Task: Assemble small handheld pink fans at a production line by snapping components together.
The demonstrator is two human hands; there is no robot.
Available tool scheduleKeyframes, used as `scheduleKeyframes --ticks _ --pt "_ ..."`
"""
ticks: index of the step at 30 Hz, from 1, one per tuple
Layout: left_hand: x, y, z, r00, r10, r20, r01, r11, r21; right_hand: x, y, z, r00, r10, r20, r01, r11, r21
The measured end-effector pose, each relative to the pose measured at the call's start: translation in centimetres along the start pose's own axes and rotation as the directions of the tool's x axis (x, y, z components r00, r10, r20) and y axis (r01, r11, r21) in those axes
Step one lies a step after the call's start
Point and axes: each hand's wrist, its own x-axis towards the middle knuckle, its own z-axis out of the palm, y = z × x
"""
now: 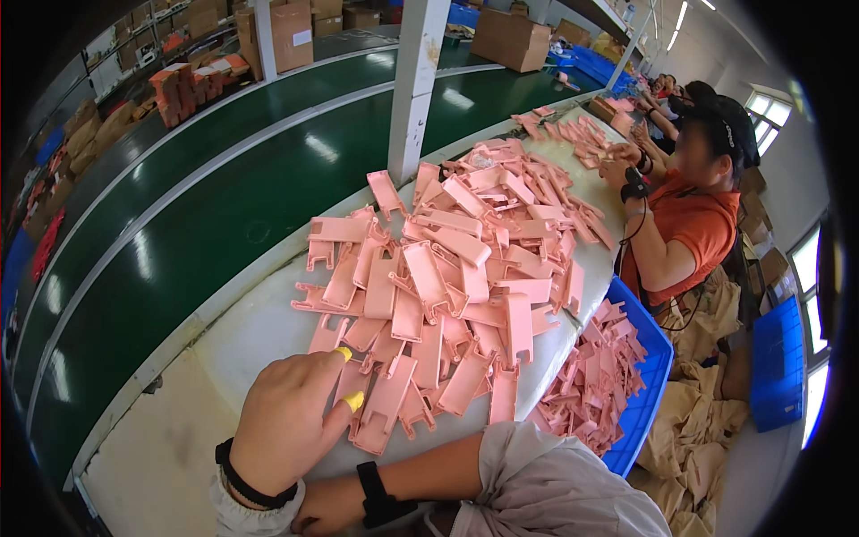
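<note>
My left hand (291, 398), with yellow finger covers on the thumb and one fingertip, is at the near left edge of a heap of pink plastic shells (438, 268). Its thumb and forefinger are apart, with a pink shell (389, 407) close to the tips; no grip shows. The other fingers are hidden. From the right my right forearm crosses low in front of me. My right hand (331, 504) is curled against my left sleeve cuff (259, 515), its fingertips hidden. The shells are long and channel-shaped, lying at all angles.
A blue bin (658, 358) of pink parts stands right of the white table (237, 353). A white post (412, 98) rises behind the heap, beside a green conveyor (242, 197). At right, a person in orange (689, 224) handles parts. Cartons (510, 40) stand farther back.
</note>
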Motion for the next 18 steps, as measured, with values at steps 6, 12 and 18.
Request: scheduleKeyframes --ticks 6,12,18 --pt "-0.1 -0.6 -0.3 1.0 -0.007 0.007 0.007 1.0 -0.022 0.1 1.1 0.6 0.997 0.061 0.048 -0.064 0.997 0.05" --pt "-0.1 -0.5 -0.3 1.0 -0.006 0.02 0.006 1.0 0.005 0.0 0.3 0.7 0.996 0.019 -0.087 -0.016 0.999 0.028" --pt "-0.2 -0.6 0.0 1.0 -0.01 0.026 0.01 1.0 -0.001 -0.2 0.3 0.6 0.996 -0.013 -0.089 0.013 1.0 0.006"
